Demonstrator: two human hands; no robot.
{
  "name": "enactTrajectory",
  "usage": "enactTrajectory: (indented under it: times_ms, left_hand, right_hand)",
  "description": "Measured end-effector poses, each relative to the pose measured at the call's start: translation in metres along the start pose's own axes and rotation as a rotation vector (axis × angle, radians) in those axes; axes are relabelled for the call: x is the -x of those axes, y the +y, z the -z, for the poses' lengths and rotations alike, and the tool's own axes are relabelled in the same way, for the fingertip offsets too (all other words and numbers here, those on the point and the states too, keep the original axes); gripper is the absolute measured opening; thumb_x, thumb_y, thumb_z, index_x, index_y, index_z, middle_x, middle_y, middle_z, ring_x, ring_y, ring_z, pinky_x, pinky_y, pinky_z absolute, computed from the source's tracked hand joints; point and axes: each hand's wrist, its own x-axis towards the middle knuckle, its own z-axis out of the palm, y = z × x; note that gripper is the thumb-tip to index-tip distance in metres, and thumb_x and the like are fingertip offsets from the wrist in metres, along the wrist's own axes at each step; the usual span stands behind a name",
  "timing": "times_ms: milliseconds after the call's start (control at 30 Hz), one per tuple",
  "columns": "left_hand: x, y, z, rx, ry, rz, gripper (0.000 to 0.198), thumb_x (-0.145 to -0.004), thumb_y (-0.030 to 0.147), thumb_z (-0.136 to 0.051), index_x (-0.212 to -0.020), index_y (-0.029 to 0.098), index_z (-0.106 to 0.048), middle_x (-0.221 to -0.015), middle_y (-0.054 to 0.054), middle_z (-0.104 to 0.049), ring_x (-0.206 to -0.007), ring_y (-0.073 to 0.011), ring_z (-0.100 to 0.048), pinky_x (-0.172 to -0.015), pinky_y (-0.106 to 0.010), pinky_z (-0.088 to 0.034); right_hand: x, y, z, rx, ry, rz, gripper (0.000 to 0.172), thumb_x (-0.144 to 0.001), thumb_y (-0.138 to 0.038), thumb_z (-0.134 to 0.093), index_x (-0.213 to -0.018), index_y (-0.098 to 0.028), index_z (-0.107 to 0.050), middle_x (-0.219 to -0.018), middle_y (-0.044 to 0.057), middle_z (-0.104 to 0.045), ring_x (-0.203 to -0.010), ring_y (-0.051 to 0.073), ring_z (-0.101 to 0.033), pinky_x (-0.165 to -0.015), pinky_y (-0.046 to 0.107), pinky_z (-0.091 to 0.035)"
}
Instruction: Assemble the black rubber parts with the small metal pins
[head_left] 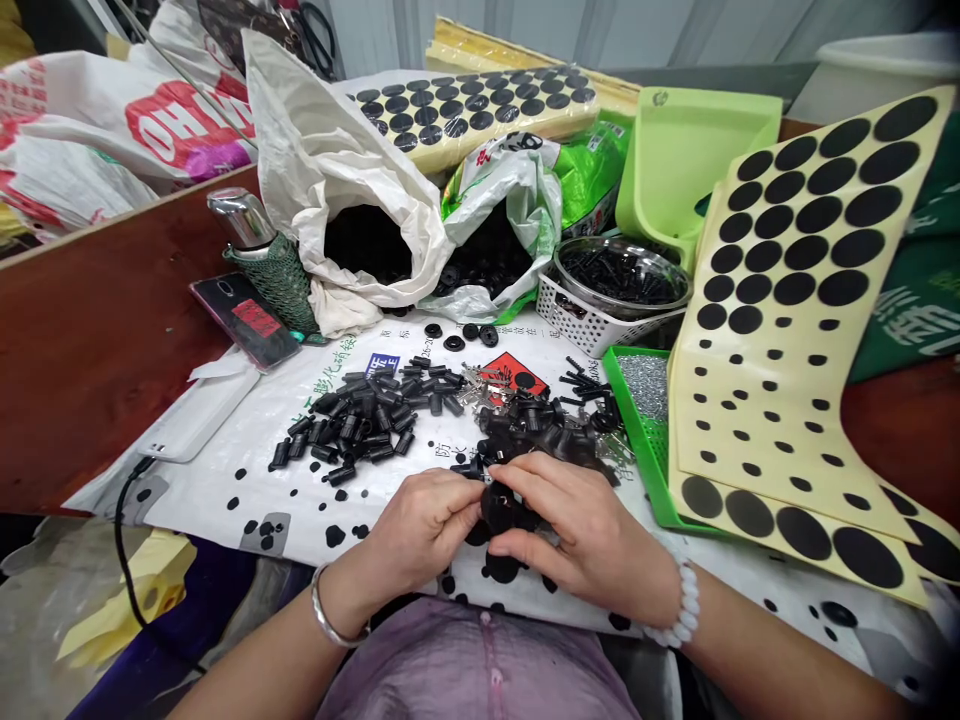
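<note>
My left hand (pixel 424 530) and my right hand (pixel 577 535) meet near the table's front edge, fingers pinched together on a small black round part (pixel 504 508) held between them. Just beyond the fingertips lies a heap of black parts with small metal pieces (pixel 551 425). To the left of it sits a pile of short black tubes (pixel 367 415). A silver bangle is on my left wrist and a white bead bracelet on my right.
A yellow sheet of black round pads (pixel 802 330) leans at the right over a green tray (pixel 637 430). A white basket with a steel bowl (pixel 619 280), open bags of black parts (pixel 375 240), a flask (pixel 259 250) and two phones (pixel 244 315) stand behind.
</note>
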Motion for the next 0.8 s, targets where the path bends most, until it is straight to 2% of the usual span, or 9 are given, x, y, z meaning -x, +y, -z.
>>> enactTrajectory:
  times_ms: [100,200,367,433,500,567,700,800]
  left_hand:
    - [0.001,-0.005,-0.006,0.045,0.063,-0.050,0.024,-0.089,0.016,-0.041,-0.073,0.014,-0.059,-0.065,-0.004,-0.060,-0.064,-0.0139,-0.055,-0.063,-0.024,-0.042]
    - [0.001,-0.008,-0.012,0.104,0.057,-0.030,0.023,-0.089,0.015,-0.041,-0.073,0.014,-0.058,-0.067,-0.004,-0.060,-0.066,-0.0137,-0.055,-0.064,-0.024,-0.043]
    - [-0.002,-0.005,-0.011,0.150,0.030,0.020,0.027,-0.090,0.020,-0.040,-0.070,0.014,-0.058,-0.065,-0.003,-0.057,-0.063,-0.0126,-0.053,-0.062,-0.023,-0.043]
    - [-0.003,-0.003,-0.009,0.130,0.018,0.028,0.027,-0.090,0.021,-0.040,-0.072,0.015,-0.058,-0.065,-0.003,-0.058,-0.064,-0.0129,-0.054,-0.063,-0.024,-0.043]
    - [-0.003,-0.001,-0.009,0.092,0.017,0.010,0.027,-0.090,0.020,-0.039,-0.073,0.015,-0.059,-0.065,-0.003,-0.059,-0.064,-0.0134,-0.054,-0.064,-0.025,-0.044]
    - [-0.003,-0.001,-0.010,0.039,0.025,-0.033,0.027,-0.090,0.018,-0.038,-0.073,0.015,-0.059,-0.064,-0.004,-0.060,-0.063,-0.0143,-0.054,-0.064,-0.026,-0.044]
    - [-0.002,-0.002,-0.009,-0.057,0.005,-0.075,0.026,-0.089,0.015,-0.037,-0.078,0.015,-0.061,-0.065,-0.005,-0.062,-0.066,-0.0158,-0.057,-0.065,-0.028,-0.045]
    - [-0.007,-0.004,0.001,-0.095,-0.055,-0.052,0.021,-0.089,0.018,-0.041,-0.092,0.016,-0.062,-0.076,-0.005,-0.066,-0.074,-0.0155,-0.059,-0.072,-0.028,-0.046]
  right_hand:
    - [0.003,-0.003,-0.007,0.025,0.047,-0.053,0.041,-0.085,-0.040,-0.054,-0.110,-0.008,-0.055,-0.090,0.013,-0.063,-0.074,0.019,-0.062,-0.063,0.030,-0.052]
    - [0.005,-0.004,-0.010,0.039,0.047,-0.090,0.040,-0.086,-0.042,-0.051,-0.111,-0.010,-0.055,-0.089,0.013,-0.064,-0.073,0.019,-0.063,-0.062,0.030,-0.053]
    - [0.006,-0.004,0.000,0.031,0.085,-0.065,0.056,-0.080,-0.049,-0.058,-0.119,-0.010,-0.050,-0.102,0.017,-0.062,-0.093,0.025,-0.061,-0.074,0.036,-0.054]
    - [0.006,-0.004,0.004,-0.002,0.124,-0.074,0.046,-0.081,-0.039,-0.059,-0.117,-0.012,-0.050,-0.105,0.016,-0.061,-0.097,0.024,-0.060,-0.078,0.035,-0.053]
    - [0.006,-0.005,0.004,-0.061,0.138,-0.089,0.024,-0.084,-0.025,-0.056,-0.106,-0.016,-0.054,-0.100,0.013,-0.062,-0.093,0.021,-0.061,-0.077,0.032,-0.053]
    - [0.006,-0.005,0.000,-0.122,0.130,-0.116,0.011,-0.085,-0.017,-0.052,-0.095,-0.018,-0.056,-0.095,0.010,-0.062,-0.088,0.018,-0.062,-0.073,0.029,-0.054]
    - [0.009,-0.002,-0.010,-0.191,0.126,-0.161,0.008,-0.085,-0.014,-0.050,-0.089,-0.018,-0.057,-0.094,0.009,-0.062,-0.085,0.017,-0.062,-0.071,0.027,-0.054]
    - [0.012,0.004,-0.011,-0.192,0.136,-0.181,0.009,-0.084,-0.014,-0.052,-0.089,-0.018,-0.057,-0.095,0.009,-0.062,-0.088,0.018,-0.062,-0.074,0.028,-0.053]
